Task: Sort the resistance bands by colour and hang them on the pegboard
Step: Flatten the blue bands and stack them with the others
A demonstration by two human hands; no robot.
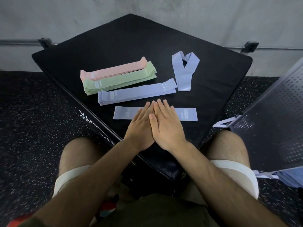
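A lilac band (122,113) lies flat on the black padded box (114,46). My left hand (139,126) and my right hand (167,126) rest side by side, palms down, on its middle, fingers straight and touching. Behind it lies a small stack of lilac bands (137,92), then a green stack (119,81), then a pink stack (113,69). One loose lilac band (183,71) lies twisted at the right. The perforated pegboard (275,125) leans at the far right.
The box stands corner-on between my knees on speckled rubber floor (32,128). A grey wall (147,7) is behind it. White hooks (226,123) stick out from the pegboard's near edge, and more lilac bands (290,177) show at its lower corner.
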